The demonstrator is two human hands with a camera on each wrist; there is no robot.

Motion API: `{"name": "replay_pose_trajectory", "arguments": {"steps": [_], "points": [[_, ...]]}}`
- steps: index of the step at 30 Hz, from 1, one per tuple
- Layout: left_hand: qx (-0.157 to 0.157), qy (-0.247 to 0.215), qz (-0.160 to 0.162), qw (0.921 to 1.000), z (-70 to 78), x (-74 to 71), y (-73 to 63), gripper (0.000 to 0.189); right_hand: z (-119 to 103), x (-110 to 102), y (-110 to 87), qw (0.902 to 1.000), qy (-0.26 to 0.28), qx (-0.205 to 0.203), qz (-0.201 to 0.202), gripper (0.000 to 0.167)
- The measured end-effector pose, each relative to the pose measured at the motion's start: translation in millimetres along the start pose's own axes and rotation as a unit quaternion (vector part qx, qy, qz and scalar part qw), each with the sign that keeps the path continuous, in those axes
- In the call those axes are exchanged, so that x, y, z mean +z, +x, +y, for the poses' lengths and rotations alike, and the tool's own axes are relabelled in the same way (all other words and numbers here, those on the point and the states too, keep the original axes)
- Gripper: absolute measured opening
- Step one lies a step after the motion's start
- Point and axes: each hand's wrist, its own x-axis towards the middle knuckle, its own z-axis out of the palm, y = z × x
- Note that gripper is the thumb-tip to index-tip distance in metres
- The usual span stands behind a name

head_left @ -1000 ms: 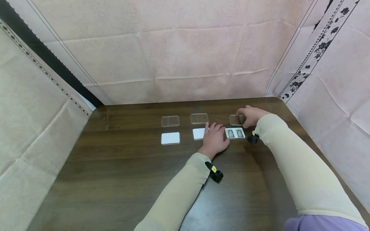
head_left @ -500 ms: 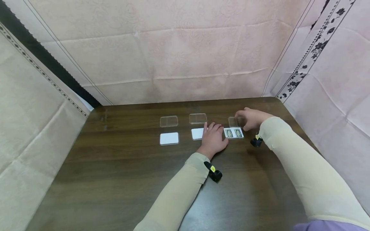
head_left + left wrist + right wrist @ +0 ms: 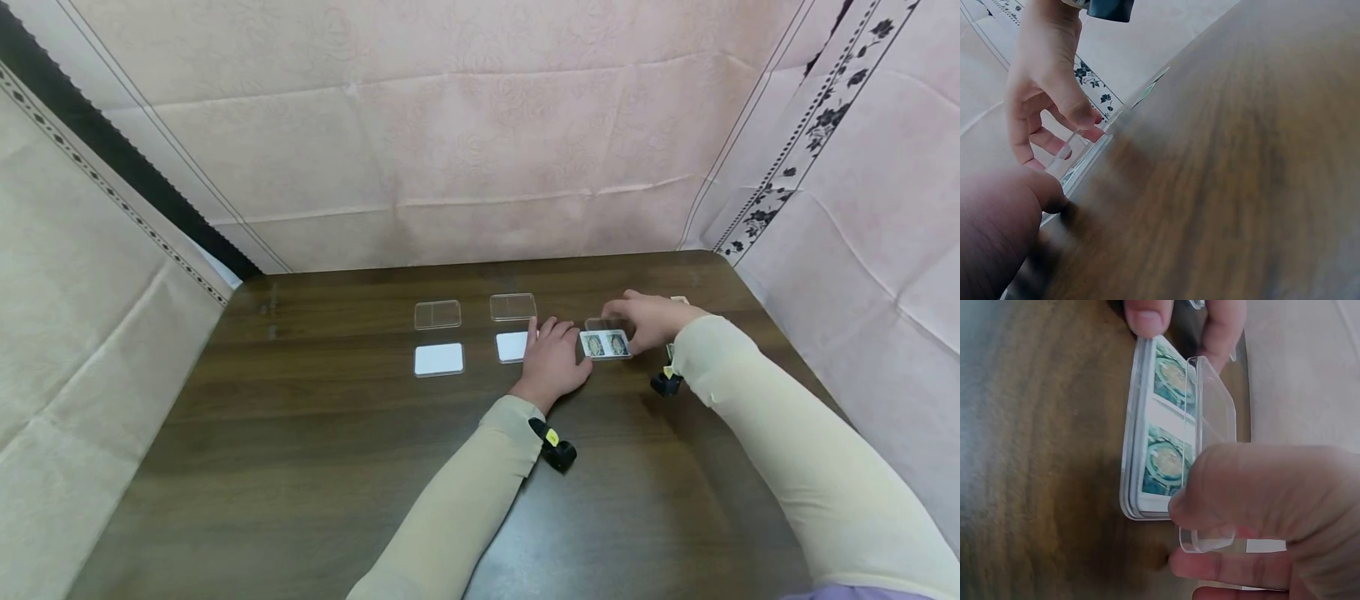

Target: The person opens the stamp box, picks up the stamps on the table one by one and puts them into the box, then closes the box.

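My right hand [image 3: 654, 321] pinches a clear plastic lid [image 3: 1216, 419] between thumb and fingers. The lid stands tilted at the far long edge of a shallow clear case [image 3: 1130, 462]. In that case lie two green printed pictures [image 3: 605, 344] side by side on white. My left hand [image 3: 553, 365] rests at the case's left end, fingers stretched forward, its thumb [image 3: 1047, 190] at the near corner. Those fingers partly cover a white card case [image 3: 511, 347] to the left.
Another white card case [image 3: 438, 359] lies further left on the brown wooden table [image 3: 300, 450]. Behind the two white ones lie two clear lids [image 3: 437, 314]. Pale cloth [image 3: 480, 150] hangs around the table. White pieces [image 3: 679, 300] show past my right wrist.
My right hand has lifted the clear lid off the table and brought it nearer, to the far edge of the picture case. My left hand has stayed in place.
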Motion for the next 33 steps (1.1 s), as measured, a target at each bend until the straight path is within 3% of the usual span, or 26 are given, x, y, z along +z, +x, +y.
{"name": "replay_pose_trajectory", "arguments": {"steps": [10, 23, 33], "points": [[0.002, -0.002, 0.003, 1.0000, -0.5, -0.1, 0.1, 0.057, -6.8, 5.3, 1.2, 0.9991, -0.029, -0.030, 0.000, 0.061], [0.000, -0.003, -0.002, 1.0000, -0.3, -0.4, 0.5, 0.058, -8.8, 11.8, 2.0, 0.9998, -0.018, -0.012, 0.005, 0.065], [0.003, -0.007, -0.002, 1.0000, 0.0, -1.3, 0.2, 0.059, -8.6, 13.6, 2.2, 0.9994, -0.027, -0.021, 0.007, 0.062]]}}
